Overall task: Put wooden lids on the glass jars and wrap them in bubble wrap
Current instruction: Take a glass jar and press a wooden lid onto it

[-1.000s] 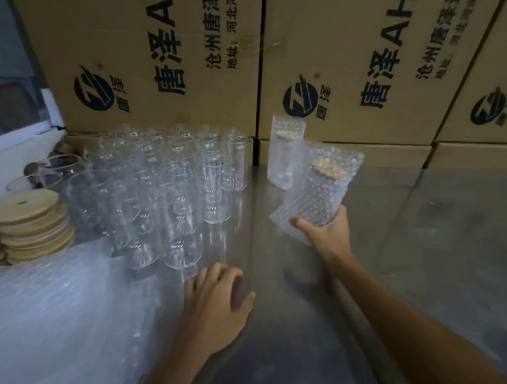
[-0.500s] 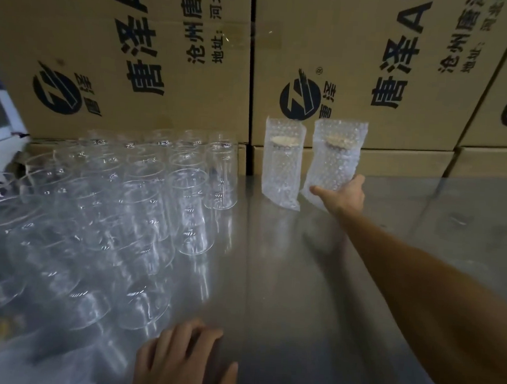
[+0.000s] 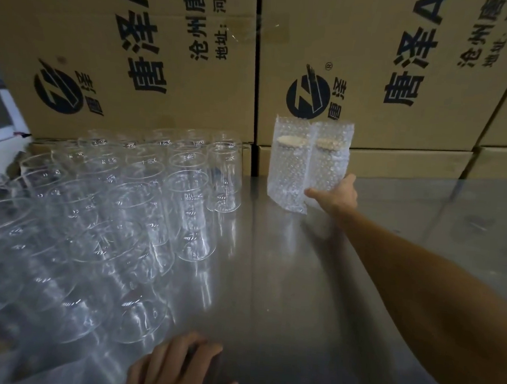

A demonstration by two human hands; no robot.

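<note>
A person's right hand, at the end of a fully outstretched bare arm, grips the lower part of a bubble-wrapped jar, thumb across its near side and the other fingers hidden behind the wrap. The jar stands upright at the far edge of a steel table, its wooden lid showing pale through the plastic. It touches a second wrapped jar on its left, also upright and also capped with a wooden lid; the wrap of each rises above the lid and flares at the foot. Both stand against a wall of stacked cardboard boxes printed with dark blue logos and Chinese characters.

The left hand rests palm down at the near edge of the table, fingers loosely spread and holding nothing, beside a sheet of bubble wrap that lies at the lower left corner.

Left of the wrapped pair, a dense block of bare glass jars stands upright in rows, open-mouthed and unlidded, running from the boxes toward the near edge. The nearest ones are blurred. The jar at the block's far right corner stands just beside the wrapped pair, with a narrow strip of bare steel between.
</note>
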